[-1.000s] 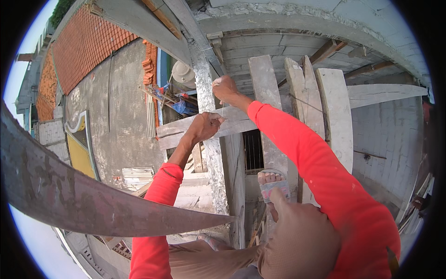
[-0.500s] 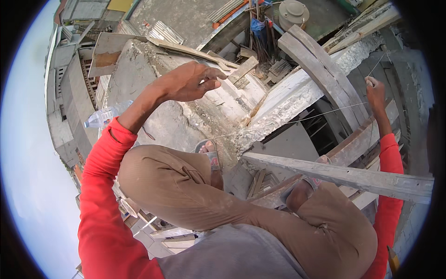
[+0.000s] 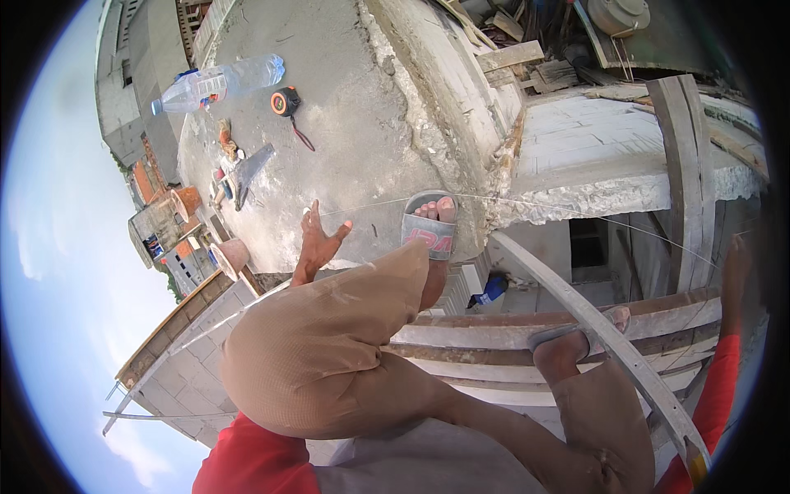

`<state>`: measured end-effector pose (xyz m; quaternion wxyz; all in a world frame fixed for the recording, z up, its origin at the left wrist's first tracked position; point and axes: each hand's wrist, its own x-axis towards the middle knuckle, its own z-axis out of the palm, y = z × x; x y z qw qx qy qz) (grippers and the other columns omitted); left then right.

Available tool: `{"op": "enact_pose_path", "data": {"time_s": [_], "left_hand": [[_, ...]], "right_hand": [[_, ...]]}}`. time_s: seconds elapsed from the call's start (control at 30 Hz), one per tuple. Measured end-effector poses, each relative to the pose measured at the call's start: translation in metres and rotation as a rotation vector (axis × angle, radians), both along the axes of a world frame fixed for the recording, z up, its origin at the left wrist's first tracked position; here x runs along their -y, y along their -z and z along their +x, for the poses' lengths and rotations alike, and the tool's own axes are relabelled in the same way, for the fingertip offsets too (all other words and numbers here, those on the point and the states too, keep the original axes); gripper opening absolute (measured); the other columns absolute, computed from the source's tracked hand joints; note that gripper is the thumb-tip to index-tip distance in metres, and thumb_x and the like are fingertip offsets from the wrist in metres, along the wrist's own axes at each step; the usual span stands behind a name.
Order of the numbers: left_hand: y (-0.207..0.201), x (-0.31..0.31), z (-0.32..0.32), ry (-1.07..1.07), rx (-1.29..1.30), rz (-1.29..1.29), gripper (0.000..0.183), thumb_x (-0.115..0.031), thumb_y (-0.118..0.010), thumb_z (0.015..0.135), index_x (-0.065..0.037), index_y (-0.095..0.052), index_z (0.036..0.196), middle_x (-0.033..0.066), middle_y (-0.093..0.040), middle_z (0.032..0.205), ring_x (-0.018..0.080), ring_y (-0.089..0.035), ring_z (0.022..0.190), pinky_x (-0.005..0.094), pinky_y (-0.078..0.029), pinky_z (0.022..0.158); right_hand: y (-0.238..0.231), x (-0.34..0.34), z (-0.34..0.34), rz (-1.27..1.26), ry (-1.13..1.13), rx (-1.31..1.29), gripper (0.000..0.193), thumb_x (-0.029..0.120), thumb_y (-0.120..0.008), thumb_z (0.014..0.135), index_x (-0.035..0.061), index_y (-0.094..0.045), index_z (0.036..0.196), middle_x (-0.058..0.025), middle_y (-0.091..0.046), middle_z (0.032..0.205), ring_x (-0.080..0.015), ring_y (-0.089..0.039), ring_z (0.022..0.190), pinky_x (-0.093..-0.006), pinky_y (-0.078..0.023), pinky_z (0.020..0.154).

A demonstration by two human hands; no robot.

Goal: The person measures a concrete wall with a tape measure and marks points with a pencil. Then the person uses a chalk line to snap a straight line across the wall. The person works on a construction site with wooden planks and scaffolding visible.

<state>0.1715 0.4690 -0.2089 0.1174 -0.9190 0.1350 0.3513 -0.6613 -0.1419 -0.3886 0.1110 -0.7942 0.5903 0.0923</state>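
One string (image 3: 527, 201) crosses the broken edge of the concrete slab (image 3: 346, 160), likely stretched by your well-separated hands: left hand (image 3: 318, 244) with fingers spread, right hand (image 3: 735, 270) too dim to tell its grip.

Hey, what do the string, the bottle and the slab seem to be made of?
String: perhaps nylon or cotton; thin, pale, too fine to tell. Bottle: likely clear plastic, glossy and see-through. Slab: apparently concrete, matte grey with a rough, crumbly edge.

Pink lettering marks the grey sandal strap (image 3: 429, 237); the bottle label (image 3: 211, 88) is illegible.
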Motion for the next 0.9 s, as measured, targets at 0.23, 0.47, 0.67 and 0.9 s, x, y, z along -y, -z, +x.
{"op": "enact_pose_path", "data": {"time_s": [0.23,0.47,0.67,0.9], "left_hand": [[0.024,-0.096,0.024,-0.246,0.332,-0.144,0.105,-0.041,-0.08,0.09,0.005,-0.025,0.166,0.0354,-0.028,0.168,0.0475,-0.024,0.158,0.052,-0.024,0.13],[0.095,-0.132,0.085,-0.538,0.3,-0.38,0.089,-0.044,-0.081,0.092,0.003,-0.045,0.159,0.0344,-0.056,0.15,0.0452,-0.06,0.135,0.0469,-0.048,0.114],[0.084,-0.108,0.096,-0.526,0.217,-0.334,0.056,-0.026,-0.077,0.097,-0.001,-0.055,0.143,0.0064,-0.07,0.091,0.0116,-0.063,0.078,0.0292,-0.05,0.068],[-0.124,0.094,0.05,-0.802,-0.494,-0.999,0.028,-0.02,-0.063,0.096,-0.012,-0.059,0.123,0.0086,-0.069,0.109,0.0119,-0.057,0.081,0.0242,-0.044,0.071]], "right_hand": [[-0.002,0.013,-0.024,0.139,0.122,0.034,0.044,0.023,-0.057,0.107,-0.004,-0.069,0.14,-0.0222,-0.077,0.128,-0.0312,-0.072,0.12,-0.039,-0.052,0.106],[-0.051,0.0,0.028,0.219,0.158,0.003,0.046,0.023,-0.055,0.105,-0.0081,-0.07,0.134,-0.0199,-0.077,0.104,-0.0241,-0.071,0.092,-0.0366,-0.053,0.087],[-0.064,-0.034,0.087,0.021,0.237,0.177,0.042,0.019,-0.058,0.101,-0.009,-0.073,0.129,-0.0007,-0.056,0.072,-0.0108,-0.049,0.065,-0.0338,-0.042,0.061],[-0.126,-0.119,0.174,0.334,0.865,0.754,0.038,0.021,-0.068,0.102,-0.0057,-0.074,0.129,0.0023,-0.057,0.072,-0.0087,-0.051,0.057,-0.0297,-0.049,0.052]]}}
